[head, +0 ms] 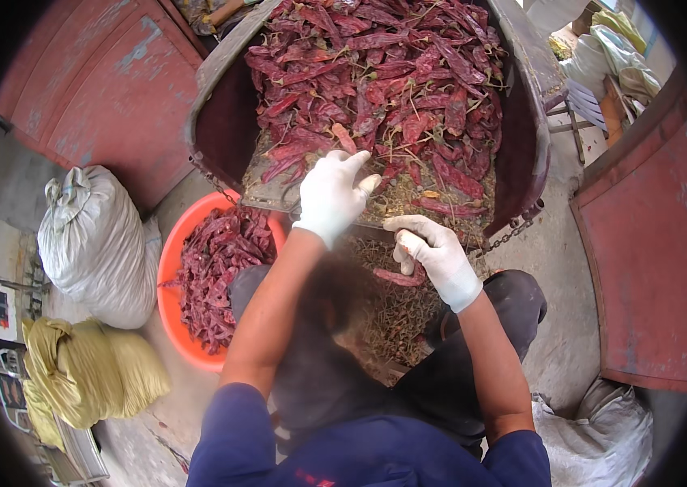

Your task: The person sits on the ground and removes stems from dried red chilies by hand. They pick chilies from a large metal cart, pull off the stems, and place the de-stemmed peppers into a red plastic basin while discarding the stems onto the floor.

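My left hand [332,196], in a white glove, reaches over the front edge of a cart bed [395,213], its thumb apart from the fingers. A lighter red dried chili pepper [343,137] lies just beyond its fingertips, at the edge of a large heap of dried chili peppers [380,73]. To the right and lower, my right hand [435,249] wears a stained white glove, its fingers curled. Just under those fingers is another dried chili [401,277]; whether they grip it, I cannot tell. Below, between my knees, lies a pile of chili stems [401,310].
An orange plastic tub [168,304] of dried chilies stands by my left knee. Farther left are a tied white sack [97,243] and a yellow sack [97,371]. Chains [505,236] hang at the cart's corners. Red metal doors [647,255] flank it; a white sack [593,435] lies lower right.
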